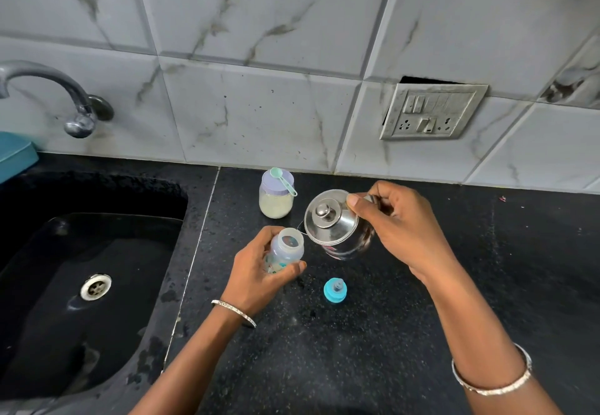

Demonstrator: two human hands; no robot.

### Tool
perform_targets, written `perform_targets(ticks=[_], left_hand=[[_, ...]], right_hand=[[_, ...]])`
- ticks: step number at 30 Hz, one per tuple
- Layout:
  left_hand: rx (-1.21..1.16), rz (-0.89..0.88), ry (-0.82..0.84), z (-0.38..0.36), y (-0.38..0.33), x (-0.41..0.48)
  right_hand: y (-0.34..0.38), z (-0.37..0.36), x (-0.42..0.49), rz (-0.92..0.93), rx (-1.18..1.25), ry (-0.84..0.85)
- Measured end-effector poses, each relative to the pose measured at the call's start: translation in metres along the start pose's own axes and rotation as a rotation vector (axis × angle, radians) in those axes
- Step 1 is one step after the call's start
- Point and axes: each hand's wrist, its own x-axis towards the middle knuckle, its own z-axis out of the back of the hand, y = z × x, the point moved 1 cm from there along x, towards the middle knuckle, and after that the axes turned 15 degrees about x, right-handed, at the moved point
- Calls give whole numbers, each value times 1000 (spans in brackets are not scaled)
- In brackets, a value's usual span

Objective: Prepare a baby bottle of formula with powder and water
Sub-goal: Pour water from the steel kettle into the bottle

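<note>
Left hand [256, 280] grasps small translucent plastic baby bottle [285, 250], mouth open, held over speckled black stone counter [422, 333], near the matte black sink [97, 285]. Right hand [402, 229] grips shiny round steel lidded pot [334, 229], tilted at bottle mouth, thin clear stream between. Behind: clear jar of pale powder [276, 199], lilac lid, mint plastic scoop [282, 179] on top. Blue ring with teat [335, 289] sits on counter.

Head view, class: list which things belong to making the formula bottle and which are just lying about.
In use: clear plastic baby bottle (left hand), shiny steel lidded pot (right hand), lilac-lidded jar of powder, mint green scoop, blue teat cap.
Lying about: teal box, metal tap, grey wall socket.
</note>
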Motion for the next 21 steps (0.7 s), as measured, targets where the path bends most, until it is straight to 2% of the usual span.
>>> perform_targets(ticks=[7, 21], left_hand=[[-11, -23, 26, 11, 4, 4], [-55, -15, 39, 18, 17, 1]], right_hand=[[18, -13, 6, 15, -140, 12], [36, -30, 2, 21, -247, 48]])
